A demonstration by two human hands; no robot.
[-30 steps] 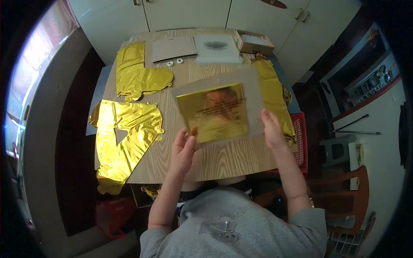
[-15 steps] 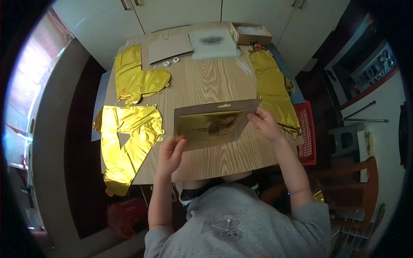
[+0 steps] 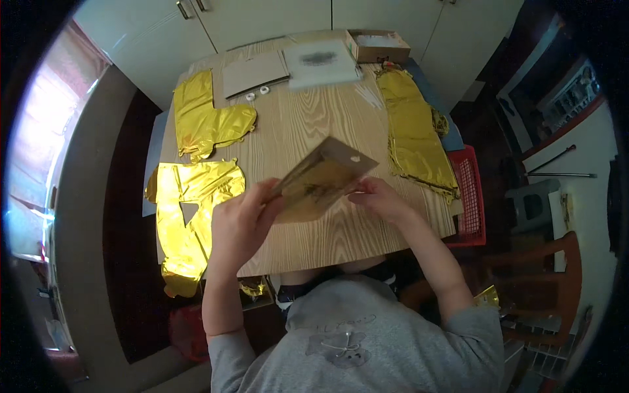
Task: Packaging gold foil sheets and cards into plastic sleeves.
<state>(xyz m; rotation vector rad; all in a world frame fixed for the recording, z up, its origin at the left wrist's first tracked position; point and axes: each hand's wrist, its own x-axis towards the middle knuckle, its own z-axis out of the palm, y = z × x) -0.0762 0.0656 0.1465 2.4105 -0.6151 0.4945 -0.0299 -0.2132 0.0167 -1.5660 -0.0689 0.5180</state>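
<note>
A flat pouch (image 3: 321,180) with a clear front, a hang hole and folded gold foil inside is held tilted above the table. My left hand (image 3: 246,219) grips its left edge, thumb in front. At its lower right edge my right hand (image 3: 380,198) has its fingers curled in a pinch; part of the fingertips is hidden. Left of my left hand lies a flat gold foil balloon (image 3: 196,177) with a triangular opening. Beyond it rests another gold foil balloon (image 3: 200,121) with an angled shape. On the right, a stack of gold foil balloons (image 3: 419,141) runs along the table edge.
At the back of the wooden table (image 3: 314,121) are grey boards (image 3: 255,73), a translucent sheet (image 3: 318,72) and an open cardboard box (image 3: 379,52). Two white tape rolls (image 3: 264,90) sit near the boards. A red basket (image 3: 470,196) and wooden chair (image 3: 567,288) stand at right.
The pouch has turned from nearly level to a steep slant, its hang-hole end now toward the right. My left hand has risen, and my right hand has moved left and slightly down.
</note>
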